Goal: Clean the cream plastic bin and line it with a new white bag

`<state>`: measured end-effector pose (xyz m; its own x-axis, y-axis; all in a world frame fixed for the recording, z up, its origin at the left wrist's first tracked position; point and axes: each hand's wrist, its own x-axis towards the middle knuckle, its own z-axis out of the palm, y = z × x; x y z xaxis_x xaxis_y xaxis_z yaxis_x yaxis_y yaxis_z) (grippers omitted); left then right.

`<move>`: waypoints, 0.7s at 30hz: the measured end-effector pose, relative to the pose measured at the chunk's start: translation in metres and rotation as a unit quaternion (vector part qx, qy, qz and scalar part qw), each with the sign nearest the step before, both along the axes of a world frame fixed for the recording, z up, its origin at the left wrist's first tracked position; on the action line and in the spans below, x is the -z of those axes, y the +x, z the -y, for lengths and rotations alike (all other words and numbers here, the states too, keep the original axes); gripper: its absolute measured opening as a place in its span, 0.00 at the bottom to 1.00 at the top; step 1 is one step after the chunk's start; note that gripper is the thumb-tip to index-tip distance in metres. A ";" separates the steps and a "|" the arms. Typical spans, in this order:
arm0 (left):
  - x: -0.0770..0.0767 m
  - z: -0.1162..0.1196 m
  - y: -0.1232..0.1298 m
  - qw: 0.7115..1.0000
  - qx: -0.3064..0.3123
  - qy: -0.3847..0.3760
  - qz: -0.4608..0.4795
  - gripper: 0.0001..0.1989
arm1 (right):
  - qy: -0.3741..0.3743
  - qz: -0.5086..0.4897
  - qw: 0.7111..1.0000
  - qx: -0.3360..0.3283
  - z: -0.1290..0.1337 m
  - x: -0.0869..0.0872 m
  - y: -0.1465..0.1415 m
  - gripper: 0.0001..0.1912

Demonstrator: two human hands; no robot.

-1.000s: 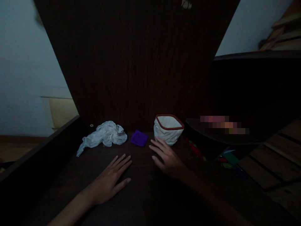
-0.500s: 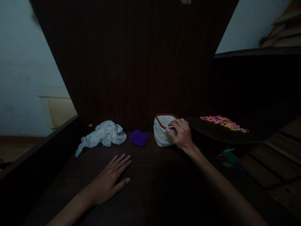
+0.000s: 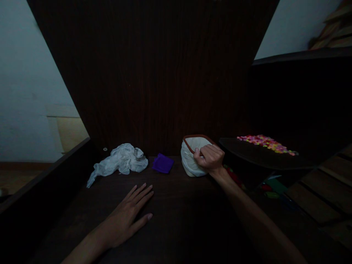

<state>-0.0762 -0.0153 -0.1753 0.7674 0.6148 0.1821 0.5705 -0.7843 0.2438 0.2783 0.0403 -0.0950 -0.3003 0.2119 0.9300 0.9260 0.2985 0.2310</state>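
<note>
Curled now, the right hand's fingers (image 3: 203, 151) have closed on the brown rim (image 3: 198, 136) of the white-lined bin (image 3: 192, 164), far right of center. Left of it lies the purple cloth (image 3: 162, 163); nearer, the left hand (image 3: 125, 218) rests open on the tabletop (image 3: 170, 216).

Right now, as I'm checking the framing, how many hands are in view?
2: the left hand lies spread on the dark surface; the right hand is closed at the white container's rim.
</note>
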 end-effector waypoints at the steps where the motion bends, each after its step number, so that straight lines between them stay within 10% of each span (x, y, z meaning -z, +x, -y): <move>1: 0.001 0.000 0.000 1.000 -0.001 -0.001 0.003 0.32 | 0.005 0.002 1.000 0.000 0.002 -0.002 -0.002 0.23; 12: 0.001 0.010 0.009 0.974 -0.094 -0.082 0.188 0.47 | 0.077 0.019 0.990 -0.114 0.046 -0.018 -0.067 0.20; 21: 0.008 0.038 0.031 0.955 -0.105 -0.079 0.266 0.68 | -0.021 -0.060 0.970 -0.235 0.105 -0.012 -0.131 0.13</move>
